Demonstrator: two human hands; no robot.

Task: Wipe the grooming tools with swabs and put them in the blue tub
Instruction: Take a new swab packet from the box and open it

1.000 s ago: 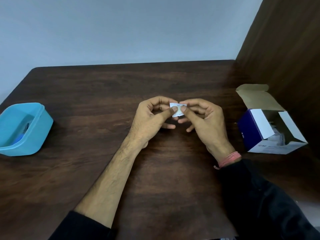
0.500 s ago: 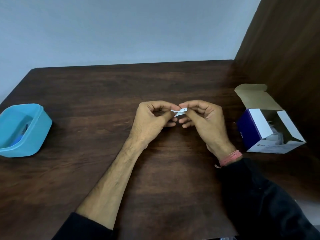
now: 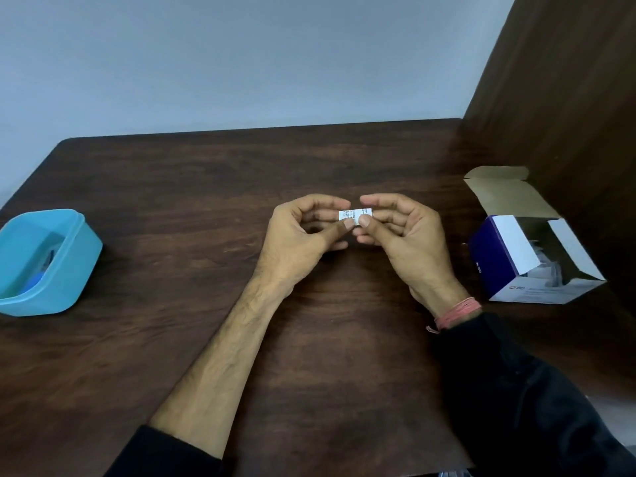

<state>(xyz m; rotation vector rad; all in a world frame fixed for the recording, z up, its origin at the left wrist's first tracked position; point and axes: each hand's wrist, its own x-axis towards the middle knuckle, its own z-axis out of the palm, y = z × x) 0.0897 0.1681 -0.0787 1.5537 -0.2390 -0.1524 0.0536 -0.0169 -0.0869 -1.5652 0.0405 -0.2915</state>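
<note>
I am holding a small white printed swab sachet [image 3: 355, 215] over the middle of the dark wooden desk [image 3: 179, 187], pinching its left end with my left hand [image 3: 303, 235] and its right end with my right hand [image 3: 402, 235]. In each hand, thumb and forefinger are closing on the packet while the other fingers are curling loosely underneath. I am gripping it at both ends, I think, because that gives me the pull I need to tear it open and get the swab out.

The light blue plastic tub [image 3: 79, 256] is sitting at about nine o'clock, well apart from my hands, with something blue lying inside that I cannot make out clearly. The open blue-and-white cardboard box [image 3: 495, 249] is standing at three o'clock near my right wrist, flaps up, probably so I can reach in for more sachets; pale contents are showing inside. I am seeing no grooming tool out on the desk.
</note>
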